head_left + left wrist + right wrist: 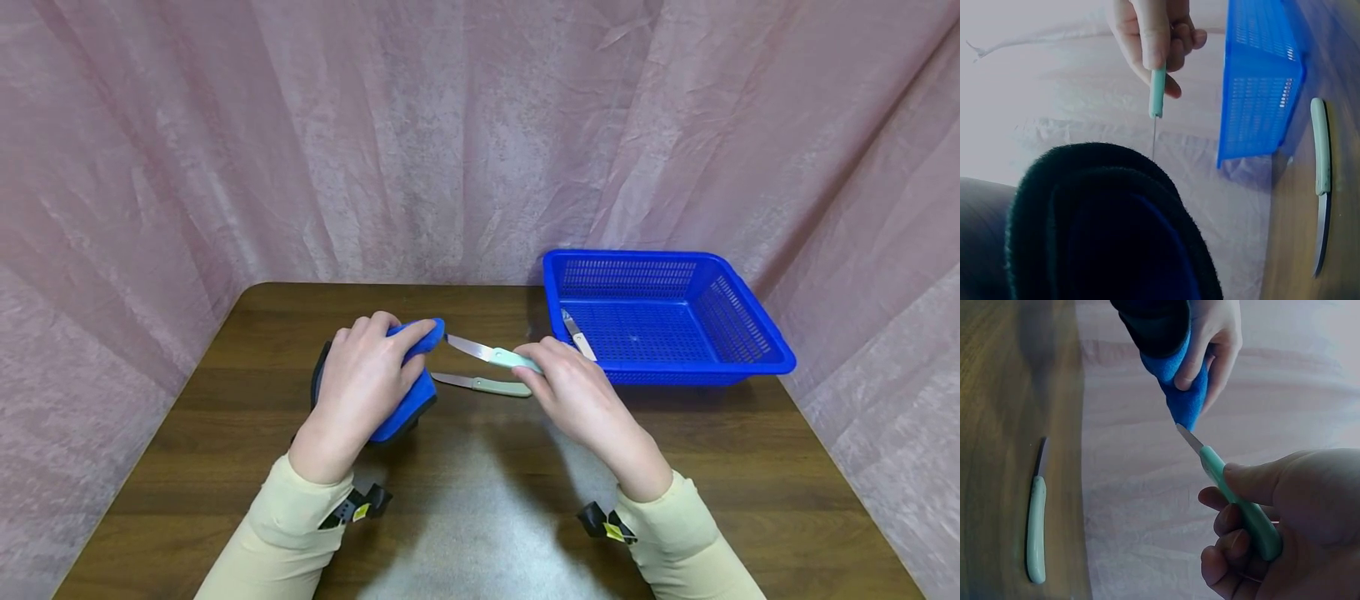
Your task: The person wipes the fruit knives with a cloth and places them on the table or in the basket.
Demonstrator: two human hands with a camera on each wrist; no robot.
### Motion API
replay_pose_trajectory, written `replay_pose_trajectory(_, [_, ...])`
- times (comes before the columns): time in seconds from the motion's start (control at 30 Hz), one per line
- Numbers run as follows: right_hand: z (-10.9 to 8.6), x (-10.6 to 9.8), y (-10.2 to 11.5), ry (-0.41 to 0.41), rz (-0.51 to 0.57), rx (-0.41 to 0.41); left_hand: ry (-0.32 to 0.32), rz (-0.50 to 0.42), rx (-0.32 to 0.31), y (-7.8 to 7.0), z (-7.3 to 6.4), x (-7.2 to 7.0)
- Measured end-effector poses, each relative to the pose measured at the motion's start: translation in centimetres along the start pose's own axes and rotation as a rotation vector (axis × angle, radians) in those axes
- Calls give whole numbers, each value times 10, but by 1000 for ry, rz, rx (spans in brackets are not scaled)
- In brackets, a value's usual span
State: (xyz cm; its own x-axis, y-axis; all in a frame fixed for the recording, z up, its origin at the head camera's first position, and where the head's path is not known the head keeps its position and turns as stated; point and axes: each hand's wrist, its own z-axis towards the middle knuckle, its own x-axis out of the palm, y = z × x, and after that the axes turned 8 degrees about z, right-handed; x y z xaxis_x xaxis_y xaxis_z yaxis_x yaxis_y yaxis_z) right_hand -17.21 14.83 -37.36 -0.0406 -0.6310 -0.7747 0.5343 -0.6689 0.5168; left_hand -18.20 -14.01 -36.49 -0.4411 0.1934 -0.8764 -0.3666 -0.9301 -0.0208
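Observation:
My left hand (367,371) grips a folded blue cloth (408,410) with dark edging, holding it above the table. Between the fingers and thumb of my right hand (577,387) is the mint-green handle of a small knife (504,358). Its blade points left, and the tip meets the cloth at the left fingertips; whether cloth covers the very tip I cannot tell. A second knife (501,387), with a pale green handle, lies flat on the table below the held one. In the left wrist view the cloth (1110,156) looms dark and hides the left fingers.
A blue plastic basket (675,377) with mesh walls stands at the back right of the wooden table (480,517). Inside its left end lies a knife (579,337) with a whitish handle. A pink curtain (420,142) hangs behind the table.

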Motion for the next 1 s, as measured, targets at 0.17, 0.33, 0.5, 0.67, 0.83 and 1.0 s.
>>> replay_pose_trajectory(0.17, [0,0,0,3,-4,-2,-32,-15,27,-6,0,-3])
replay_pose_trajectory(0.33, [0,1,-1,11,-5,5,-23,-21,63,-17,-1,-5])
replay_pose_trajectory(0.5, [1,2,-1,17,-5,8,-12,-30,100,-26,-2,-4])
replay_pose_trajectory(0.67, [1,4,-1,24,-9,5,-4,-29,127,-32,-3,-2])
replay_pose_trajectory(0.83, [0,5,-1,23,-14,-1,-14,-19,158,-39,-4,1])
replay_pose_trajectory(1.0, [0,4,0,35,-12,0,-19,-4,192,-44,-5,4])
